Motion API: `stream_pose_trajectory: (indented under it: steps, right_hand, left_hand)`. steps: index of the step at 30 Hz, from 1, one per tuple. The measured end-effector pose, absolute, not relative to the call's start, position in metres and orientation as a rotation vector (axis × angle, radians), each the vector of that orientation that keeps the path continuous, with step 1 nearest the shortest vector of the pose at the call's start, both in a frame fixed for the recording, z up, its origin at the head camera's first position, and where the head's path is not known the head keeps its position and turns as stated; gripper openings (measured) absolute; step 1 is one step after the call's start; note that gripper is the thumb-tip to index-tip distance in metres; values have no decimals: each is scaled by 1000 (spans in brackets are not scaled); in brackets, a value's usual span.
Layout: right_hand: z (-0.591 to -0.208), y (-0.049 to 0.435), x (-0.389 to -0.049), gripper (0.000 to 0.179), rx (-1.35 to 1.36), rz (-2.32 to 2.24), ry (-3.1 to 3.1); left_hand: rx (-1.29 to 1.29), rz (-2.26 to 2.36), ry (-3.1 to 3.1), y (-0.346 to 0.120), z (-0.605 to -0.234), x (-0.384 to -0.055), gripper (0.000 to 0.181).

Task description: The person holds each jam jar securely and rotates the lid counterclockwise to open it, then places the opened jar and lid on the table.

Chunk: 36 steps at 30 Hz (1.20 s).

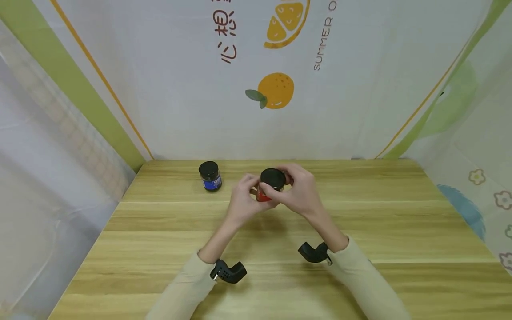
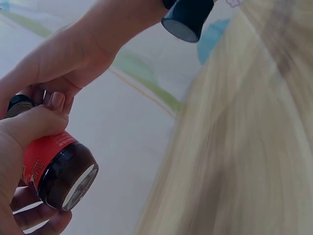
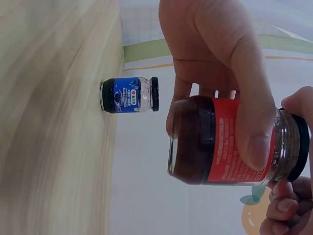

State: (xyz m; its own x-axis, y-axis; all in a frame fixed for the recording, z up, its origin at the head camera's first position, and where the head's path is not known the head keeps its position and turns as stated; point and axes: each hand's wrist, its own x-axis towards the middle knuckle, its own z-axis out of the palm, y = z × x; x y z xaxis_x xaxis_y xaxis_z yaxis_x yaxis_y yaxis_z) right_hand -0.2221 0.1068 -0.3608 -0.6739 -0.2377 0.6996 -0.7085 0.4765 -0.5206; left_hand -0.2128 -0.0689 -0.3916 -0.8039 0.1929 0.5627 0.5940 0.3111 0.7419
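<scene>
A glass jar (image 3: 195,142) with a red label, dark contents and a black lid (image 1: 273,178) is held up over the table between both hands. My left hand (image 1: 245,200) grips the jar's body, its thumb across the red label. The fingers and thumb of my right hand (image 1: 300,189) are curled round the black lid at the top. In the left wrist view the bottom of the jar (image 2: 68,174) shows, raised above the tabletop. The lid sits on the jar's mouth.
A second jar (image 1: 210,177) with a blue label and black lid stands upright at the table's back left. Under the hands is a wood-grain table (image 1: 160,249). A white cloth (image 1: 192,111) with printed oranges hangs behind it. Each wrist wears a black camera (image 1: 231,272).
</scene>
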Motion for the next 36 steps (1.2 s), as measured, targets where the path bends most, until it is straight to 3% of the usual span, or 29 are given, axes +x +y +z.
stream_pose_trajectory:
  steps: [18, 27, 36]
  right_hand:
    - [-367, 128, -208, 35, 849, 1160, -2143]
    - [-368, 131, -207, 52, 894, 1264, -2099]
    - [-361, 135, -204, 36, 1041, 1392, -2065]
  left_hand:
    - [-753, -1457, -2247, -56, -391, -200, 42]
    - [-816, -1470, -2274, -60, -386, -199, 40]
    - [-937, -1600, -2313, -66, -378, -198, 39]
